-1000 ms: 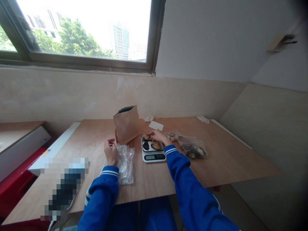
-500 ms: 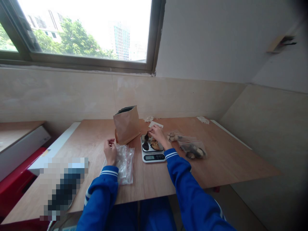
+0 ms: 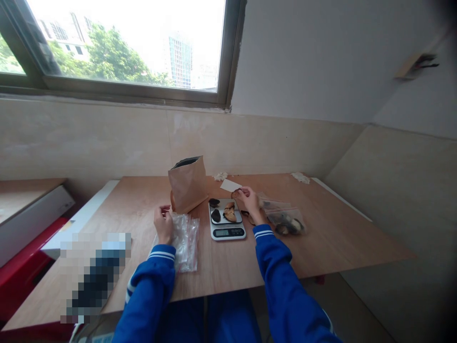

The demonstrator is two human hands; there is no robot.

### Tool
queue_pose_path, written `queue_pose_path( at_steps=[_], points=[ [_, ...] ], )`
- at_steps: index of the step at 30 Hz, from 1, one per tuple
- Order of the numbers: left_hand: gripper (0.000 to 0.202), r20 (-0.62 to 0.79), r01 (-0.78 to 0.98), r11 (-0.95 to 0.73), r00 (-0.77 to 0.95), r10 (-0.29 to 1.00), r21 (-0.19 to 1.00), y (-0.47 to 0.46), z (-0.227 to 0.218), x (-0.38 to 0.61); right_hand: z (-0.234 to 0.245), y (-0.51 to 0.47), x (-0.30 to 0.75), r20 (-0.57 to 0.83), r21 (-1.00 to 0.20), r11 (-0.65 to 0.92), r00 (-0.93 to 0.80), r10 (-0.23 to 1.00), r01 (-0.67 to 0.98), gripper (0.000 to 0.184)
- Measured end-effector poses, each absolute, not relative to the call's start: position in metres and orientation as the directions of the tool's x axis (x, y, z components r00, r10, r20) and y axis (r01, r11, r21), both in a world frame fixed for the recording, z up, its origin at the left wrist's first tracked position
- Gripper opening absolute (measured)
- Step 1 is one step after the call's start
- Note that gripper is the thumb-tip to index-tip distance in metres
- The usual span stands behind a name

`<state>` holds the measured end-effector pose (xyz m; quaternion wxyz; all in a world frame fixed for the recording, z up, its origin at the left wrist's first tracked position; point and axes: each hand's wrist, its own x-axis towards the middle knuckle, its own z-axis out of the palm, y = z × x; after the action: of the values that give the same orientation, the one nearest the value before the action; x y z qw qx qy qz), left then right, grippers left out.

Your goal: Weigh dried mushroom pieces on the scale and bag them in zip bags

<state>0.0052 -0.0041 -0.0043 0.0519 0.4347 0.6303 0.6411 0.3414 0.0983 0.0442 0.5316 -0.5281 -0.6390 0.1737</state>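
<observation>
And we're live at the light wooden table (image 3: 332,243), where the right hand (image 3: 251,200) is up just past the back corner of the scale, its grip pressed together, thumb and fingertips pinching a small brown dried piece (image 3: 235,194) above the tabletop! Right below sits a white digital kitchen scale (image 3: 226,233) with a silver metal platform, and on that platform lie two near-black dried pieces (image 3: 215,215) and a split tan-and-brown dried piece (image 3: 230,213). Just beside the right wrist, a clear zip-top plastic bag (image 3: 283,220) lies flat, holding a cluster of dark and pale pieces.

Over on the left, the left hand (image 3: 163,224) has its fingers curled in, grip closed up, right at the top of a crumpled clear plastic bag (image 3: 185,243). Is it pinching that bag? From this angle, I can't tell! Between the hands and a little farther back, an upright brown kraft paper bag (image 3: 188,188) stands open, showing its dark lining, just left of the scale. Beyond the scale, a small white paper card (image 3: 230,185) lies on the table. Both arms come in wearing bright blue sleeves (image 3: 271,259) with white stripes at the cuffs.
</observation>
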Motion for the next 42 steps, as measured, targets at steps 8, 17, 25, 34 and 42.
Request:
queue_pose_path(
  at_steps=[8,17,25,34,42],
  points=[
    [0.019,0.496,0.491,-0.201,-0.597,0.631,0.848,-0.009,0.001,0.008,0.008,0.053,0.372,0.455,-0.829,0.319,0.221,0.863,0.460,0.048],
    [0.021,0.487,0.496,-0.195,-0.569,0.663,0.846,-0.014,0.009,0.012,-0.009,0.018,0.367,0.454,-0.853,0.344,0.233,0.860,0.391,0.041],
    [0.022,0.475,0.489,-0.190,-0.565,0.674,0.851,-0.014,0.009,0.012,0.002,0.037,0.354,0.426,-0.870,0.331,0.220,0.878,0.366,0.044],
    [0.022,0.463,0.481,-0.184,-0.567,0.681,0.858,-0.012,0.006,0.011,0.003,0.018,0.416,0.454,-0.533,0.166,0.116,0.883,0.829,0.032],
    [0.023,0.461,0.483,-0.178,-0.567,0.683,0.857,-0.013,0.007,0.012,0.004,0.013,0.393,0.388,-0.308,0.272,-0.141,0.911,0.912,0.033]
  ],
)
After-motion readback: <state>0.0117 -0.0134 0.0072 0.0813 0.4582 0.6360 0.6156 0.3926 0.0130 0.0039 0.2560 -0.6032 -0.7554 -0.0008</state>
